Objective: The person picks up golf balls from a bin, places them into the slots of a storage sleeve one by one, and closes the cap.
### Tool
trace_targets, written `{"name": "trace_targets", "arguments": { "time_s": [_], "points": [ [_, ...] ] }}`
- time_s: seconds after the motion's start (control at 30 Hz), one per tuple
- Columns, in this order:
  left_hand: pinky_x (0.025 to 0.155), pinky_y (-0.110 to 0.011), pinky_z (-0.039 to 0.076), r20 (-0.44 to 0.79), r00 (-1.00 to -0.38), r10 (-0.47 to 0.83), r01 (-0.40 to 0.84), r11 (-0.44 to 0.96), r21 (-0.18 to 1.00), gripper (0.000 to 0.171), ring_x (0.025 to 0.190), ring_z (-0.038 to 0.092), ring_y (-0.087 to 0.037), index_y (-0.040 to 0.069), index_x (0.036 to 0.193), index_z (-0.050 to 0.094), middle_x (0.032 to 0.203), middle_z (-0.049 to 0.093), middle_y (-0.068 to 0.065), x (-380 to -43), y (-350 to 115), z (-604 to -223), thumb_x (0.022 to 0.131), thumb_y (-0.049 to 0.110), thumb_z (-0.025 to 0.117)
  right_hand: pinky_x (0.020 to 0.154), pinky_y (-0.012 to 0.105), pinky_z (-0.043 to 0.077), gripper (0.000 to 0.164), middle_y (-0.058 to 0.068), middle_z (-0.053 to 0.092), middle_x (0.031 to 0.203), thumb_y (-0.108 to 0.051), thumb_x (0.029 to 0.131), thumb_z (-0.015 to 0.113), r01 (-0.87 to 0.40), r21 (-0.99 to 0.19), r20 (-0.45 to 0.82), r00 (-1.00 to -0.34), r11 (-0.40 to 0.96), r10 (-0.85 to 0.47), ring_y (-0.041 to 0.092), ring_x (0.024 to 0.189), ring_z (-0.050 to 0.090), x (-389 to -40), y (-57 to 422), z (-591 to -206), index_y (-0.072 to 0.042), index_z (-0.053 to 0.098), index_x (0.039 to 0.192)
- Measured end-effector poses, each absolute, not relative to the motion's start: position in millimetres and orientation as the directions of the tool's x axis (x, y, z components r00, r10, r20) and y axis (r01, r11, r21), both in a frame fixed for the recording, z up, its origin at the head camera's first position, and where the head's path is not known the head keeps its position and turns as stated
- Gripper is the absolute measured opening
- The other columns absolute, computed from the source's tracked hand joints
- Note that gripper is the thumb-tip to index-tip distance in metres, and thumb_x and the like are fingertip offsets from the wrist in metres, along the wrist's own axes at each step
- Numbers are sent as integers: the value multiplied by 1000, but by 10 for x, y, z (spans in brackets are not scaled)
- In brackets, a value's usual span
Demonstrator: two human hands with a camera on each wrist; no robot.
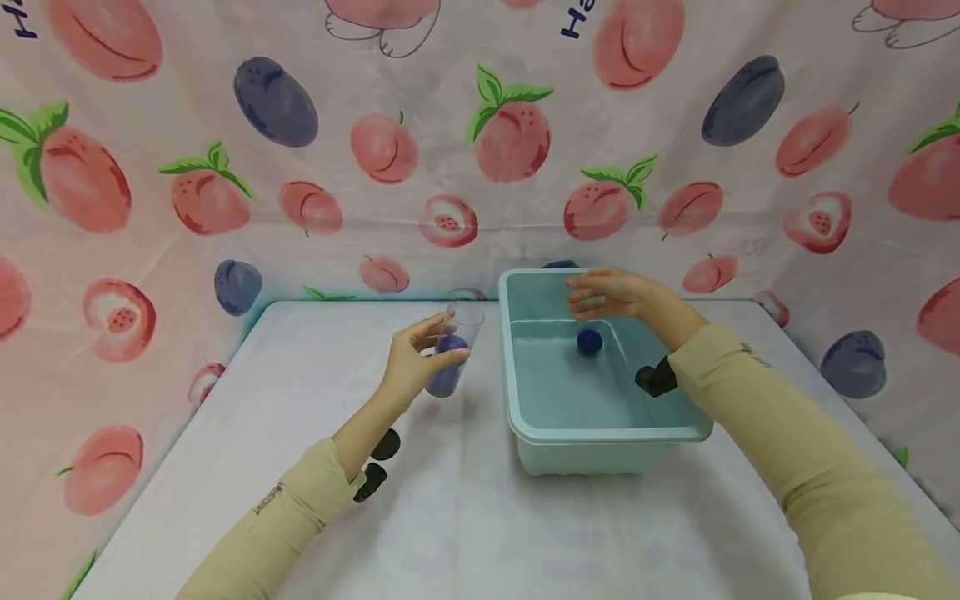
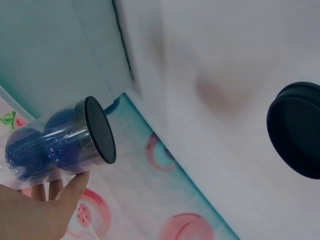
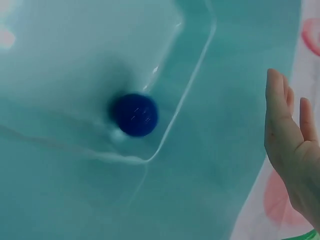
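Holding side: viewed from my distant station, the left hand [image 1: 414, 357] curls its fingers and thumb round the clear cup [image 1: 455, 343], about as wide as its wall demands.
Cup contents: two blue balls [image 2: 64, 141] sit one above the other, seen through the wall; the dark base [image 2: 101, 131] shows at the lower end.
Cup tilt: the mouth leans a little toward the tub [image 1: 607, 435] (in the head view, the cup appears lifted off the table [image 1: 450, 525]).
Hovering side: the right hand [image 1: 606, 293] hangs over the far part of the tub, fingers nearly straight, thumb apart, nothing held.
Tub floor: a lone ball [image 1: 589, 342] lies near a far corner, apart from the right hand.
Lid on table: a black lid [image 1: 386, 444] rests near the left wrist.
Steadying the cup: I judge this the step in hand; I would squeeze lightly, since thin plastic may flex, and bring the mouth nearer upright so the balls cannot roll out.
Working the corner: should I go for the lone ball, I would lower the fingertips round its sides, as a push could send it rolling.
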State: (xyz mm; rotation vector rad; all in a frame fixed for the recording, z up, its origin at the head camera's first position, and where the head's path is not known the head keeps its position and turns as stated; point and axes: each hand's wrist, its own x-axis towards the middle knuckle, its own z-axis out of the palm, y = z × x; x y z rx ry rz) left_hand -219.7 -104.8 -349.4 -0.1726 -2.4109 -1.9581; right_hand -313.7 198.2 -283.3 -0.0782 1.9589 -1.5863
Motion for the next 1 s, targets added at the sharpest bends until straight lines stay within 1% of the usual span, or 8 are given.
{"name": "trace_targets", "arguments": {
  "time_s": [0.1, 0.17, 0.37, 0.57, 0.67, 0.73, 0.87, 1.0],
  "points": [
    [102, -58, 37, 91, -994, 69, 103, 204, 973, 57, 118, 53, -32, 18, 132, 56, 126, 60, -15, -2187, -1054, -3497, 79, 13, 76, 109, 44, 37, 56, 31, 16, 152, -23, 103, 34, 324, -896, -429, -811, 305, -398, 42, 139, 24, -3165, 2013, -2874, 2, 14, 149],
    [102, -59, 37, 89, -994, 67, 101, 206, 973, 58, 119, 53, -32, 18, 133, 55, 127, 60, -15, -2180, -1058, -3499, 79, 14, 76, 110, 45, 35, 56, 31, 15, 152, -23, 103, 33, 320, -894, -430, -808, 314, -402, 44, 140, 22, -3181, 2029, -2895, 2, 13, 149],
    [103, -59, 36, 81, -995, 59, 92, 216, 972, 58, 119, 53, -32, 18, 133, 55, 126, 61, -14, -2168, -1078, -3507, 79, 14, 76, 113, 50, 26, 54, 32, 13, 152, -20, 103, 31, 322, -885, -441, -808, 336, -390, 45, 139, 22, -3208, 2038, -2938, 4, 13, 148],
    [102, -60, 36, 82, -995, 63, 94, 233, 968, 59, 120, 52, -33, 16, 134, 54, 127, 60, -14, -2166, -1093, -3521, 80, 13, 76, 112, 50, 28, 54, 33, 13, 151, -20, 103, 33, 334, -853, -477, -810, 401, -341, 46, 139, 23, -3215, 2028, -2964, 6, 15, 147],
    [103, -61, 35, 76, -995, 62, 89, 235, 968, 58, 121, 52, -33, 17, 134, 54, 127, 60, -14, -2165, -1106, -3529, 80, 14, 75, 112, 51, 29, 57, 33, 13, 151, -20, 102, 35, 335, -822, -502, -808, 460, -308, 46, 139, 21, -3238, 2019, -2985, 6, 13, 147],
    [103, -61, 35, 71, -996, 60, 83, 233, 969, 57, 121, 51, -32, 19, 133, 55, 127, 60, -13, -2159, -1116, -3528, 80, 15, 75, 111, 52, 29, 61, 34, 13, 151, -20, 101, 37, 345, -796, -522, -807, 497, -275, 47, 139, 21, -3260, 2017, -3015, 7, 8, 148],
    [104, -60, 35, 69, -996, 58, 81, 226, 971, 57, 121, 52, -32, 20, 133, 56, 128, 60, -13, -2147, -1143, -3530, 80, 15, 75, 110, 50, 32, 68, 34, 17, 150, -20, 100, 40, 387, -739, -560, -807, 551, -186, 47, 137, 25, -3313, 2011, -3107, 6, 1, 148],
    [103, -58, 36, 70, -996, 59, 81, 225, 971, 58, 121, 52, -31, 18, 134, 54, 128, 59, -14, -2122, -1163, -3528, 80, 14, 75, 108, 49, 35, 72, 34, 21, 148, -20, 98, 42, 402, -708, -571, -810, 581, -136, 47, 135, 29, -3359, 1984, -3187, 7, -2, 147]
  ]
}}
